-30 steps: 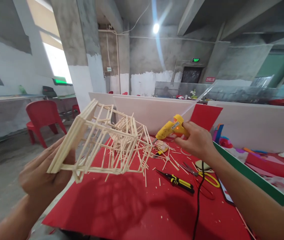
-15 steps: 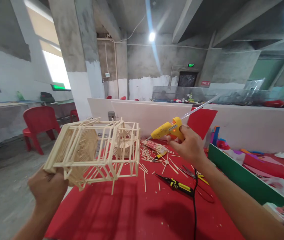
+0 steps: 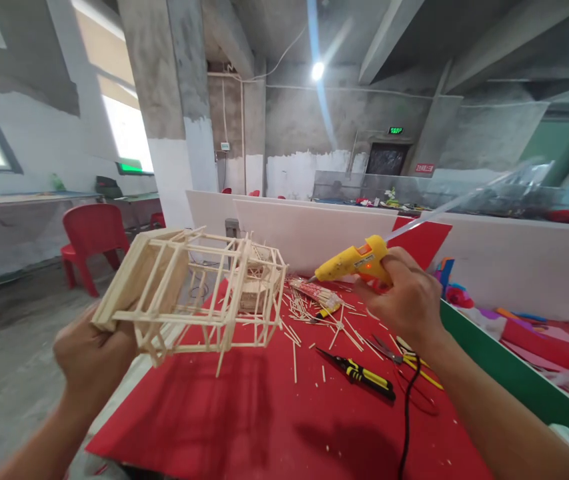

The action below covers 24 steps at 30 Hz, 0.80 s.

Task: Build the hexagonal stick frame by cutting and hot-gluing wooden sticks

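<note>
My left hand (image 3: 91, 357) grips one end of a house-like frame of thin wooden sticks (image 3: 194, 293), held in the air above the red table (image 3: 244, 420). My right hand (image 3: 407, 300) is closed round a yellow hot glue gun (image 3: 357, 260). Its nozzle points left, toward the far end of the frame and a short way from it. A clear glue stick juts out of the gun's back. The gun's black cord (image 3: 407, 427) hangs down across the table.
Loose wooden sticks (image 3: 314, 320), yellow-handled pliers (image 3: 364, 377) and scissors (image 3: 404, 350) lie on the table. A white partition (image 3: 309, 230) stands behind it, a green board (image 3: 504, 370) at its right. A red chair (image 3: 91, 233) stands on the left.
My left hand turned the stick frame from a tilted pose to a more level one. The glue gun stayed near the frame's far end, shifting slightly right.
</note>
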Each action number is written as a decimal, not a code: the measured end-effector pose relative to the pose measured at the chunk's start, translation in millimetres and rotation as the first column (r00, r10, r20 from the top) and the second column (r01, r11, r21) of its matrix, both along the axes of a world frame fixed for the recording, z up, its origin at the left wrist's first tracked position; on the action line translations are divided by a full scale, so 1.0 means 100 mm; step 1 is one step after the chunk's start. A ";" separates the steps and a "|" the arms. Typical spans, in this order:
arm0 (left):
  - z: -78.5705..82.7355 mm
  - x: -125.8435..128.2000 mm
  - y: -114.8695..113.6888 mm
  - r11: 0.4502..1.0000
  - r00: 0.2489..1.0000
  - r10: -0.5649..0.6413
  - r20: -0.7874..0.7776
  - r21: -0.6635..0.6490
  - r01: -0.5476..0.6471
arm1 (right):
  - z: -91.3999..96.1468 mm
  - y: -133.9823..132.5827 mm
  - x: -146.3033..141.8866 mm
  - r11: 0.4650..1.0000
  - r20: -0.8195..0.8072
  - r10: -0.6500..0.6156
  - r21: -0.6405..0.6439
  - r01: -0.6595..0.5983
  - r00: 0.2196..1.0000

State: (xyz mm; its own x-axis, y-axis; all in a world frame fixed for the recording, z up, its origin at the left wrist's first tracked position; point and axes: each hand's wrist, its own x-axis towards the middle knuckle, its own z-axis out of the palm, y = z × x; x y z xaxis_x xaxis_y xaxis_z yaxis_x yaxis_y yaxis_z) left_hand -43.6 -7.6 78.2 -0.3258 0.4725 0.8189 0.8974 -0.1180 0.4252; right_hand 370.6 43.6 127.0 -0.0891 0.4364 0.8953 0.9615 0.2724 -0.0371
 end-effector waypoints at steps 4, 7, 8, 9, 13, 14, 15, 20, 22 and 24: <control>0.20 0.04 -0.02 0.944 0.945 -0.100 -0.313 0.270 0.189 | 0.01 0.01 0.12 0.998 0.015 -0.058 0.003 0.058 0.998; 0.26 0.07 0.00 0.871 0.852 -0.189 -0.488 0.317 0.375 | 0.02 0.03 0.09 0.997 0.005 -0.069 -0.033 0.069 0.998; 0.27 0.08 0.00 0.860 0.825 -0.197 -0.530 0.311 0.405 | 0.02 0.04 0.06 0.996 0.008 -0.065 -0.053 0.065 0.998; 0.29 0.10 -0.02 0.852 0.798 -0.198 -0.569 0.303 0.428 | 0.02 0.05 0.03 0.995 0.014 -0.059 -0.074 0.059 0.998; 0.36 0.18 -0.12 0.852 0.712 -0.205 -0.672 0.235 0.468 | 0.03 0.06 -0.15 0.983 0.040 -0.040 -0.175 0.047 0.998; 0.37 0.20 -0.15 0.857 0.703 -0.206 -0.681 0.221 0.465 | 0.04 0.05 -0.20 0.980 0.047 -0.038 -0.196 0.047 0.998; 0.37 0.21 -0.17 0.862 0.699 -0.207 -0.684 0.211 0.461 | 0.04 0.04 -0.24 0.976 0.057 -0.033 -0.214 0.044 0.998; 0.42 0.27 -0.20 0.859 0.651 -0.260 -0.713 0.138 0.493 | 0.05 -0.02 -0.40 0.925 0.153 0.041 -0.379 0.021 0.987; 0.45 0.30 -0.19 0.854 0.625 -0.277 -0.730 0.111 0.508 | 0.04 -0.02 -0.44 0.890 0.186 0.065 -0.455 0.028 0.980; 0.48 0.33 -0.17 0.850 0.605 -0.288 -0.742 0.092 0.518 | 0.02 0.00 -0.47 0.861 0.211 0.079 -0.508 0.041 0.974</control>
